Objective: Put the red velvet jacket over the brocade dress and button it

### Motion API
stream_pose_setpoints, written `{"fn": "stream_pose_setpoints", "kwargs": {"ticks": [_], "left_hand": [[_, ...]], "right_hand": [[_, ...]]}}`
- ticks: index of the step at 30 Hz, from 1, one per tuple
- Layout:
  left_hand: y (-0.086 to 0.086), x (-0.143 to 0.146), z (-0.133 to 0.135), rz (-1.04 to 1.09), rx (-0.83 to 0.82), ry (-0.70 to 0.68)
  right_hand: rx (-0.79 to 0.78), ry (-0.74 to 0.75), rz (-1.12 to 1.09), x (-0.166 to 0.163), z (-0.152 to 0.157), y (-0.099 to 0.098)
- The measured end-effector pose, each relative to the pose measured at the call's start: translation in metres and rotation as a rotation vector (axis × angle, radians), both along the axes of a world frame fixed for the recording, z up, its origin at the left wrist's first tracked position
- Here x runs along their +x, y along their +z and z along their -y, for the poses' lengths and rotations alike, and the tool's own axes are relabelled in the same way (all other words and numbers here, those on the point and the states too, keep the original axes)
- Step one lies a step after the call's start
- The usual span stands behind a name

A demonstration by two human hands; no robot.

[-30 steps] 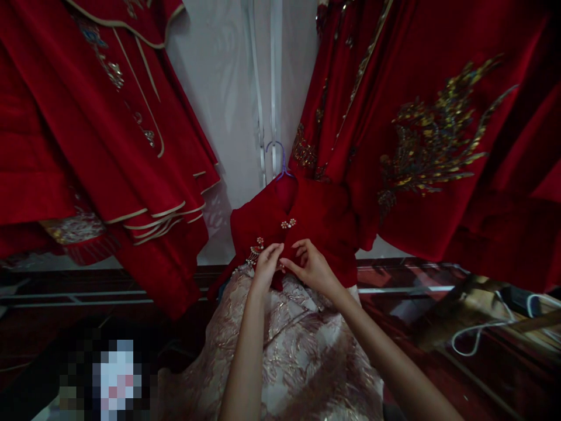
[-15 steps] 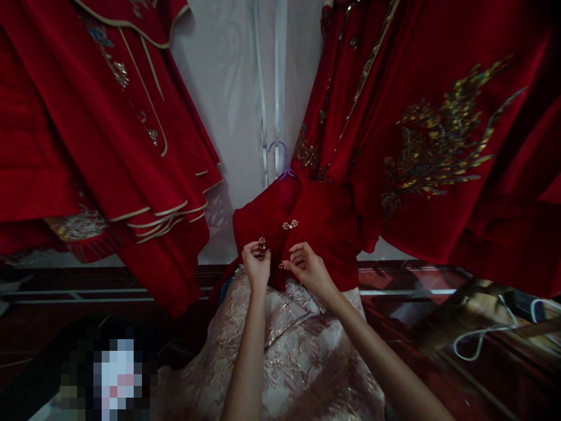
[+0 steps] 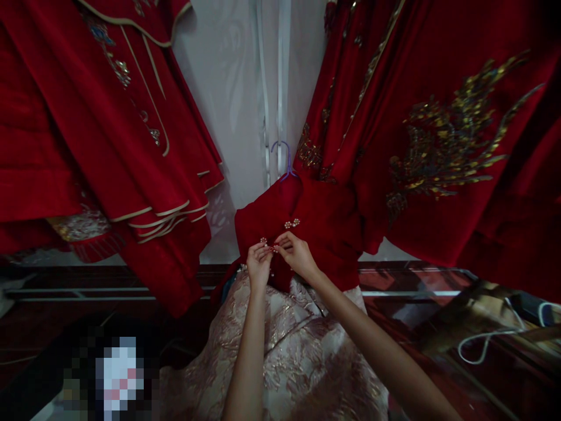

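A small red jacket (image 3: pixel 319 228) hangs on a purple hanger (image 3: pixel 284 161) over a pale brocade skirt (image 3: pixel 284 356). My left hand (image 3: pixel 258 263) and my right hand (image 3: pixel 295 254) meet at the jacket's front opening. Both pinch a jewelled clasp (image 3: pixel 268 244) on its edge, fingertips touching. A second jewelled clasp (image 3: pixel 291 223) sits fastened just above them.
Red embroidered garments hang at the left (image 3: pixel 87 128) and at the right (image 3: pixel 438 134), the right one with gold embroidery. A white wall panel (image 3: pixel 245 88) shows between them. A white cable (image 3: pixel 486 345) lies on a dark surface at the right. A blurred patch covers the lower left.
Both hands have risen from the jacket's lower hem to the clasp below the collar. The right hand has closed in on the left, so the fingertips now meet.
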State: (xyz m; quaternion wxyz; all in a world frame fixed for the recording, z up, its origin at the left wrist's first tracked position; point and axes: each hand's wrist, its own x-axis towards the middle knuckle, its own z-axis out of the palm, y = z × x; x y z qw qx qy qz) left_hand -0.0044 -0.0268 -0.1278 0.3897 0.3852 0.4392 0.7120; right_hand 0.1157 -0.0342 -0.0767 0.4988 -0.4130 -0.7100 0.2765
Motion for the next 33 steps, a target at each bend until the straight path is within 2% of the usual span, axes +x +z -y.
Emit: {"fn": "stream_pose_setpoints", "kwargs": {"ticks": [7,14,18,25,30,33], "left_hand": [[-0.004,0.001,-0.002,0.045,0.027,-0.028],[-0.003,-0.003,0.001,0.034,0.022,-0.048],[-0.003,-0.005,0.003,0.02,-0.006,-0.042],[-0.006,-0.007,0.004,-0.104,0.046,-0.025],[-0.008,-0.009,0.0,-0.151,0.079,-0.019],[-0.01,-0.014,-0.002,-0.095,0.007,-0.062]], "right_hand": [[0.049,-0.052,0.023,-0.007,-0.016,-0.01],[0.082,-0.133,0.153,-0.011,-0.017,-0.005],[0.084,-0.129,0.196,-0.012,-0.011,-0.001],[0.112,-0.148,0.251,-0.013,-0.005,0.002],[0.1,-0.084,0.188,-0.011,-0.008,0.001],[0.044,0.01,0.127,0.002,-0.005,0.002]]}}
